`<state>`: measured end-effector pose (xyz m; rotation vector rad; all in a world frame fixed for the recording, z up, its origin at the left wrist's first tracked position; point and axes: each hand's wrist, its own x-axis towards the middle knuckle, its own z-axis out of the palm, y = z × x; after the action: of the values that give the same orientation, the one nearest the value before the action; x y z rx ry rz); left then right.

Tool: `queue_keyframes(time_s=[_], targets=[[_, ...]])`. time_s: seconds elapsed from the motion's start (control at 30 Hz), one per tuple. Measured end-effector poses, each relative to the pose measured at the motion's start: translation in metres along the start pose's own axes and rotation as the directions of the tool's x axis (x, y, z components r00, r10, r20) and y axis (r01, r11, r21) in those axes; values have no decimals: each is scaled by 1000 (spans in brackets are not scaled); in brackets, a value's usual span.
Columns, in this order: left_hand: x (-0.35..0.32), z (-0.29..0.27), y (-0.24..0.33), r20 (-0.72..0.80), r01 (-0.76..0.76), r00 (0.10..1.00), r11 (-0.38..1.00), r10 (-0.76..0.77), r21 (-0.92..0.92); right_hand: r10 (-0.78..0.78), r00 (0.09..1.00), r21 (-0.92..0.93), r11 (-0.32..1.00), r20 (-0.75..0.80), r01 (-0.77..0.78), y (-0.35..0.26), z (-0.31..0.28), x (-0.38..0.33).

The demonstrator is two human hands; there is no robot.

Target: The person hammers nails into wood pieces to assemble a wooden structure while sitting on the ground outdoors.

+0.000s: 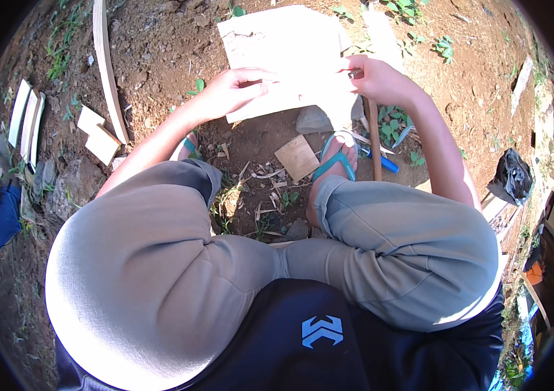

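A broad, flat pale board [290, 39], bleached out by sunlight, lies in front of my feet, its near edge by a grey stone [314, 120]. My left hand [241, 90] reaches over the board's left side, thumb and fingers drawn together in a pinch; glare hides what is between them. At the right side of the board, my right hand [376, 78] is closed, with a small dark thing [356, 73] at its fingertips, too small to name. Below that hand stands a brown wooden handle [373, 140], beside a blue tool handle [384, 161].
A small square wood piece [297, 158] and shavings lie between my sandalled feet. Leftward are a long wooden strip [109, 72], wood offcuts [101, 140], curved pale strips [28, 124] and a rock [78, 186]. A black plastic bag [515, 176] sits at the right.
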<state>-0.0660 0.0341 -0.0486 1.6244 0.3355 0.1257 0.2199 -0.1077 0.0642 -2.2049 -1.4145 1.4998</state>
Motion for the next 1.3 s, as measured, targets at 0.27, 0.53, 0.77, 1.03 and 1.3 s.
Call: queue_keyframes(time_s=[0.27,0.53,0.77,1.03,1.3], targets=[[-2,1,5,29,50,998,998,-51,30,135,991,-249,961,27,-124,-30,-8,-3],[-3,-1,16,48,4,999,989,-12,147,93,995,-208,973,-48,-101,-21,-4,-3],[-15,-6,12,68,-67,996,975,54,214,73,997,-115,991,-15,-74,-20,-3,-5],[-9,-15,8,177,226,965,957,-194,-182,98,993,-108,990,63,-90,-19,-5,-3],[-13,-13,10,114,282,957,950,-268,-133,12,991,-155,988,135,9,-29,-7,3]])
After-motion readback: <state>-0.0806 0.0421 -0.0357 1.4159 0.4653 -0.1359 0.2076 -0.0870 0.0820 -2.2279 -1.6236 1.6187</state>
